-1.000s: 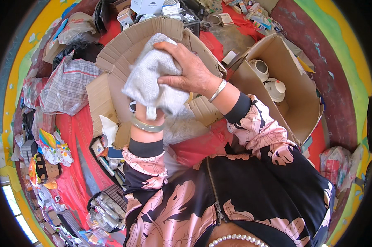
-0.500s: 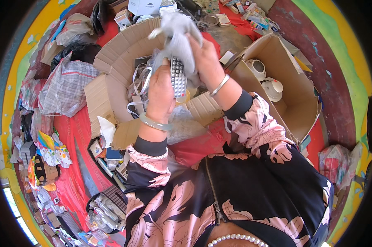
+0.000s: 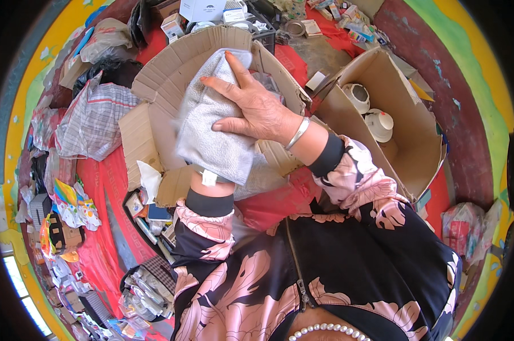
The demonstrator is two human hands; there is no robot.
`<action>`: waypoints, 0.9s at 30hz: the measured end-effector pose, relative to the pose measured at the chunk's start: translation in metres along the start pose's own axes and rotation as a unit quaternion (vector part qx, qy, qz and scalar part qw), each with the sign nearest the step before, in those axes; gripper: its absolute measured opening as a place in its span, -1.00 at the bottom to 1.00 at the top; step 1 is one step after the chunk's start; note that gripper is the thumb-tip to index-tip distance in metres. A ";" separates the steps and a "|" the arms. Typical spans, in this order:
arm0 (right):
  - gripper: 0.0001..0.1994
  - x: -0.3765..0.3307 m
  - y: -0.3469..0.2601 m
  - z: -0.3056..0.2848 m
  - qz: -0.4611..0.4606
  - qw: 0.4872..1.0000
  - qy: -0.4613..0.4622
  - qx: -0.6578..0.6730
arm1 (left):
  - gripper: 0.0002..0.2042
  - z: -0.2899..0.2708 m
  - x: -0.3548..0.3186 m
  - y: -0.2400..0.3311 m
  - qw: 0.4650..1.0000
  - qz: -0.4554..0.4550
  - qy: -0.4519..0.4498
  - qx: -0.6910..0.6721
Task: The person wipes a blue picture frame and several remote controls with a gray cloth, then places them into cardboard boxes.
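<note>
A light grey cloth [image 3: 211, 113] with a small white label hangs over my left hand, hiding its fingers and anything in them. Of that arm only the left wrist [image 3: 203, 185] shows, below the cloth. My right hand [image 3: 259, 108] lies on top of the cloth, its fingers stretched and spread apart. Both are above an open cardboard box [image 3: 174, 62] with a bent, uneven rim. The remote control seen earlier is out of sight.
To the right stands another cardboard box [image 3: 413, 125] holding white round items [image 3: 379, 125]. A plaid bag [image 3: 92, 122] lies at left beside red cloth [image 3: 106, 187] on the floor. Small boxes and packets crowd the far side, and a tray of devices [image 3: 149, 221] sits nearby.
The cloth, bunched in my right hand beside the remote control, is now spread over my left hand. My right hand has moved left and flattened on it. The remote control has become hidden.
</note>
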State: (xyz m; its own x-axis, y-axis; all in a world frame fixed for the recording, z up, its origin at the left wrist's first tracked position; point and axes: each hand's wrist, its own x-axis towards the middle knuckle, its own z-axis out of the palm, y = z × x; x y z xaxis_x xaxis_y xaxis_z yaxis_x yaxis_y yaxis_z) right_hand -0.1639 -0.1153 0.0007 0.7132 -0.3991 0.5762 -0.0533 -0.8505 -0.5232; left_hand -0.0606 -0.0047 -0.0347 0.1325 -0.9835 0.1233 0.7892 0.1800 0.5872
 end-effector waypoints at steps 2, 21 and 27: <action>-0.41 0.002 0.001 0.003 -0.033 0.998 0.044 0.001 | -0.43 -0.067 -0.026 -0.006 0.995 -0.039 0.080 0.032; -0.71 0.006 0.055 -0.049 0.397 0.660 0.269 0.579 | -0.50 0.039 0.040 -0.001 0.995 0.003 0.073 0.066; -0.65 0.014 0.068 -0.062 0.355 0.631 0.312 0.615 | -0.53 0.006 0.047 0.026 0.986 0.126 0.106 -0.035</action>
State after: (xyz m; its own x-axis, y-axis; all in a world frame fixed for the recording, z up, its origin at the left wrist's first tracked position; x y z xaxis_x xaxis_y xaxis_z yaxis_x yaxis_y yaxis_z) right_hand -0.2013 -0.1996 0.0122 0.3800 -0.9140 -0.1424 0.6524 0.3740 -0.6592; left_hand -0.0378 -0.0458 -0.0088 0.4470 -0.8906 0.0834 0.7537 0.4252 0.5011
